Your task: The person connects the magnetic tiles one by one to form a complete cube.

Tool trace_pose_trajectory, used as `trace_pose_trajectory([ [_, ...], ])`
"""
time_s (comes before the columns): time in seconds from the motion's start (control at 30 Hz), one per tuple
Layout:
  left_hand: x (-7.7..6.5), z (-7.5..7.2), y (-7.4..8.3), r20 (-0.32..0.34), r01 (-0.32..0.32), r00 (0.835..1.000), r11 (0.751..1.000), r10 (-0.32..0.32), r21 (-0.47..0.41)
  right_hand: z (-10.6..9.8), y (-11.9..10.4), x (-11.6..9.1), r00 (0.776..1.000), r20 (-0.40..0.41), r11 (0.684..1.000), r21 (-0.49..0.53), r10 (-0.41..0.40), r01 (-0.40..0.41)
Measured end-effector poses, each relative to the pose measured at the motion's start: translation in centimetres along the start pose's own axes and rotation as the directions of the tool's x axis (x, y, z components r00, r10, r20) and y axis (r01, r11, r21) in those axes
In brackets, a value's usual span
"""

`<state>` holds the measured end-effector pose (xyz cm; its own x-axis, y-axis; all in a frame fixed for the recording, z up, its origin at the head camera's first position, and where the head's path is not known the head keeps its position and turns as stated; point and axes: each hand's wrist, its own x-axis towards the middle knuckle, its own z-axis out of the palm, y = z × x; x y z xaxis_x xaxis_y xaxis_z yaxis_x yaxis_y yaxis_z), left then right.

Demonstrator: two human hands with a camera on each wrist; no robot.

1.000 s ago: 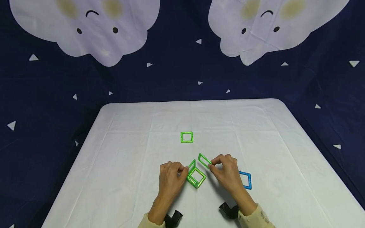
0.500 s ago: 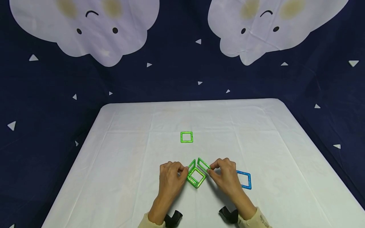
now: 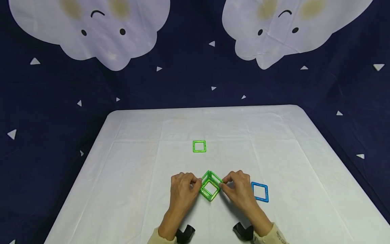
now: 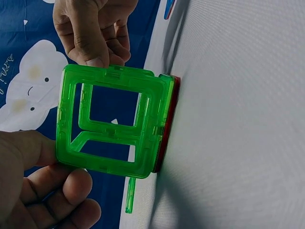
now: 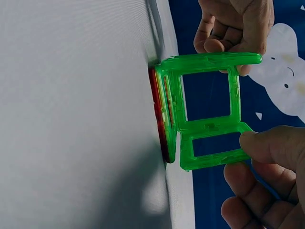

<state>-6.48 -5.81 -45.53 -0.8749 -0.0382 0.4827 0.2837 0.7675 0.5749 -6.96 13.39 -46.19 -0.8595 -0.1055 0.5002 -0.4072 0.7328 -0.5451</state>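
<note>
Green square magnetic tiles (image 3: 208, 197) stand together as a partly built box at the middle front of the table. My left hand (image 3: 184, 188) pinches the left side of the box between thumb and fingers. On the other side, my right hand (image 3: 239, 189) pinches another upright green tile (image 5: 214, 159) by its outer edge. That tile's inner edge meets the neighbouring green wall at the back corner. In the right wrist view a red layer (image 5: 156, 107) shows at the underside of the box, against the white cloth. The middles of the tiles are see-through openings.
A blue square tile (image 3: 267, 194) lies flat just right of my right hand. Farther back lies a loose green tile (image 3: 199, 151). White cloth (image 3: 137, 162) covers the table, and a dark blue curtain (image 3: 189, 88) with clouds hangs behind it.
My right hand has brought its green tile down and left, from apart from the box to against its back corner. The left hand has stayed in place, holding the box.
</note>
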Motion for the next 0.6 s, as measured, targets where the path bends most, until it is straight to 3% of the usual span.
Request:
trace_pose_trajectory([
  [0.4,0.05,-0.03,0.02,-0.004,-0.009,1.000,1.000,0.009,0.026,0.08,-0.01,-0.22,1.000,0.024,1.000,-0.004,0.011,-0.011],
  [0.6,0.11,-0.12,0.08,-0.004,-0.046,0.999,0.998,0.047,0.051,0.15,0.04,-0.21,1.000,0.018,1.000,0.000,0.015,-0.015],
])
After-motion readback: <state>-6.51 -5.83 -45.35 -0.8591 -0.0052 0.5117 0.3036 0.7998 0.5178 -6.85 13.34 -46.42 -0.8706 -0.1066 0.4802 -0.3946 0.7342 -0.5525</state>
